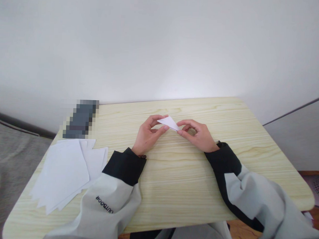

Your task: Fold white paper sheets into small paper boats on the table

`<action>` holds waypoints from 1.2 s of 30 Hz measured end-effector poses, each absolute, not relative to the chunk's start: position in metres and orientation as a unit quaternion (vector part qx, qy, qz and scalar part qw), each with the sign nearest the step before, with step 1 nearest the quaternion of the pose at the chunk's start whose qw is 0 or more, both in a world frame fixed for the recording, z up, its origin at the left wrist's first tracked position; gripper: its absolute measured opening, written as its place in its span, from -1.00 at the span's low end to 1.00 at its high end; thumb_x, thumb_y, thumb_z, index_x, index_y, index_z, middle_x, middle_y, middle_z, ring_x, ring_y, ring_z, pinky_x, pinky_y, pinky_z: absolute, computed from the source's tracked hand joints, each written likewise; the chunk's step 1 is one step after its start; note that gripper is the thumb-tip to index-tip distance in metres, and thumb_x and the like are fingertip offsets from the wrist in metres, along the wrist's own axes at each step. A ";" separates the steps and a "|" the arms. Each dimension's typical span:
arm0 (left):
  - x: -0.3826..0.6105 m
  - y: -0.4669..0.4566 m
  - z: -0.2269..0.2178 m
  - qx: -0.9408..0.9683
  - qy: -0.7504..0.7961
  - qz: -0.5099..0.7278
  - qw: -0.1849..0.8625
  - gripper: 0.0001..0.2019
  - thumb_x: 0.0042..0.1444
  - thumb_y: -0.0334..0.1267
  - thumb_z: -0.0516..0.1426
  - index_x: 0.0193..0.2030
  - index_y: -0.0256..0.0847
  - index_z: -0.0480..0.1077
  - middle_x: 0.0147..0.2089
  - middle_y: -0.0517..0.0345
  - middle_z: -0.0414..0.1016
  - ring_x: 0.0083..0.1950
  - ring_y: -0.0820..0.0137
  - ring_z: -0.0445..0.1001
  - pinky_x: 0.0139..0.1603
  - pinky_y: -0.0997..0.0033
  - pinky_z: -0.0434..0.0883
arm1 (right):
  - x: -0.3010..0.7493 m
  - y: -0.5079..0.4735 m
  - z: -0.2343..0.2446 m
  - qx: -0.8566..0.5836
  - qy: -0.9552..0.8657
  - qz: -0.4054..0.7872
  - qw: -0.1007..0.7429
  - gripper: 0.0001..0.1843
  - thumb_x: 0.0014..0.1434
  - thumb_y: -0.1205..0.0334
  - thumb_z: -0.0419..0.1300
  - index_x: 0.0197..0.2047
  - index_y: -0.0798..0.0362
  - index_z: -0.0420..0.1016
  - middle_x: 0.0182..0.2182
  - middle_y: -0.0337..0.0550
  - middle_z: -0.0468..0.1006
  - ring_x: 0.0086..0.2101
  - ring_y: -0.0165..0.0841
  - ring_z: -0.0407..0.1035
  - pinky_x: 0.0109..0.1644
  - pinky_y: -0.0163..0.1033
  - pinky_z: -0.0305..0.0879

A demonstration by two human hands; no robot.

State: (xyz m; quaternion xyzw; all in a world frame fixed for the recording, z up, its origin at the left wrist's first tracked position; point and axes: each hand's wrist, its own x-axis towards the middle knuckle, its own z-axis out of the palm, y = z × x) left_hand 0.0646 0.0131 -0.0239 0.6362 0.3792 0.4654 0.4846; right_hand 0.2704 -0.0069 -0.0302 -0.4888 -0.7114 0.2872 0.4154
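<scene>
A small piece of white paper folded into a triangle (170, 122) is held between both hands, just above the middle of the table. My left hand (149, 133) pinches its left part, with the thumb in front and the fingers behind. At the lower right corner, my right hand (197, 134) grips the paper between thumb and fingertips. Both hands are closed on it, and some of the fingers behind the paper are hidden.
A fanned stack of white paper sheets (65, 172) lies on the left of the wood-grain table (178, 190), partly behind my left sleeve. Beyond it is a dark, pixelated flat object (81, 118). A white wall (162, 46) borders the table's far edge; grey fabric (19, 170) is at left.
</scene>
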 end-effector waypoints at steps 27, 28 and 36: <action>0.071 0.010 -0.026 0.651 0.369 0.459 0.479 -0.58 0.03 -0.17 0.27 0.05 -0.19 0.44 0.13 -0.02 0.45 0.07 0.22 0.47 0.13 0.19 0.43 | 0.261 -0.013 -0.029 -0.459 -0.763 0.125 0.437 -0.81 0.14 0.30 0.12 -0.15 0.03 0.42 -0.36 -0.17 0.57 -0.37 -0.38 0.45 -0.18 -0.26 0.36; 0.073 0.009 -0.026 0.660 0.367 0.452 0.474 -0.59 0.04 -0.17 0.26 0.05 -0.18 0.44 0.13 -0.02 0.44 0.07 0.23 0.47 0.12 0.20 0.44 | 0.260 -0.013 -0.029 -0.466 -0.765 0.110 0.431 -0.81 0.13 0.31 0.12 -0.15 0.03 0.42 -0.39 -0.18 0.56 -0.39 -0.38 0.44 -0.20 -0.26 0.35; 0.077 0.004 -0.023 0.690 0.377 0.429 0.445 -0.60 0.09 -0.21 0.19 0.08 -0.21 0.40 0.06 -0.04 0.45 0.02 0.28 0.47 -0.02 0.32 0.50 | 0.255 -0.013 -0.032 -0.522 -0.743 0.142 0.394 -0.90 0.16 0.23 0.10 -0.27 0.00 0.42 -0.55 -0.29 0.51 -0.54 -0.44 0.37 -0.39 -0.35 0.26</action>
